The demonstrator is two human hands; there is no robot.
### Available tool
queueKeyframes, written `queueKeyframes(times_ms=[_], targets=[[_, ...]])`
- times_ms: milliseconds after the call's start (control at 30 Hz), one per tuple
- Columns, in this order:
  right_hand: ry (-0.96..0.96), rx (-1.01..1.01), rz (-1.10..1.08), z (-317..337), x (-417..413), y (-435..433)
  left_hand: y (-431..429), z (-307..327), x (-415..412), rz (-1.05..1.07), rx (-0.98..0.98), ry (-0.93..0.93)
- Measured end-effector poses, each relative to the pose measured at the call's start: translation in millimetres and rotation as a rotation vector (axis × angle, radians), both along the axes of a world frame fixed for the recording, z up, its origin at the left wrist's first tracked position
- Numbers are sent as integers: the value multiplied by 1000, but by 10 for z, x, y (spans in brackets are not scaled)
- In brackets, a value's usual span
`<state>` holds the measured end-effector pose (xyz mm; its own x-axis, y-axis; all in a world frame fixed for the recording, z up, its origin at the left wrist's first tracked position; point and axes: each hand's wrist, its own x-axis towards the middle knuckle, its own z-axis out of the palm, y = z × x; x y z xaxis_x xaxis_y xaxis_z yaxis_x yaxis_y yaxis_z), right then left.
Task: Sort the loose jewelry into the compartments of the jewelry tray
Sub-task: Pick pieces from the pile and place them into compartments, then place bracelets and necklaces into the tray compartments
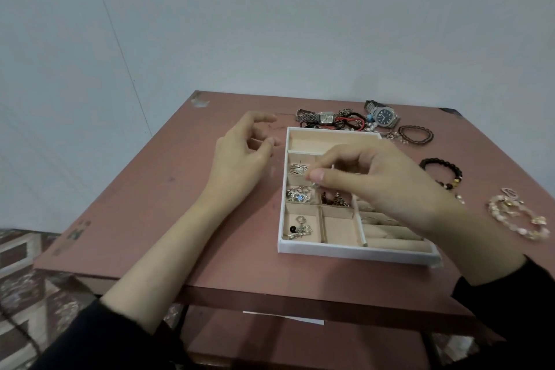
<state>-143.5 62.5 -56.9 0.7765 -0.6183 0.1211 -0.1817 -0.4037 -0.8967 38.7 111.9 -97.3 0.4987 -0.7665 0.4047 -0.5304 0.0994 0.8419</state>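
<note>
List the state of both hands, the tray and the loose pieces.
jewelry tray: on table, several compartments filled.
left hand: relaxed, holding nothing, left of tray.
right hand: pinches small silver piece over tray.
blue-dial watch: loose on table, unsorted.
black bead bracelet: loose on table, unsorted.

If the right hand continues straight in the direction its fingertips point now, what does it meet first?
Probably the silver leaf-shaped piece in the left column of the jewelry tray. The right hand pinches a small silver item and points left toward it; its height above the tray is unclear.
</note>
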Motion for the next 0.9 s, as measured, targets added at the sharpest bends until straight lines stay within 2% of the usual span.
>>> queueKeyframes(times_ms=[267, 400, 600, 800, 900], targets=[[175, -376, 122, -164, 129, 149, 13, -36, -6, -52, -44, -1], [200, -394, 145, -197, 137, 133, 13, -28, -1, -73, -48, 27], [138, -377, 101, -145, 51, 122, 12, 1, -57, -98, -50, -7], [50, -318, -102, -119, -264, -42, -50, 212, -366, -242, -32, -58], [61, -327, -245, -106, -521, -246, -188, 308, -635, -339, 24, -180]])
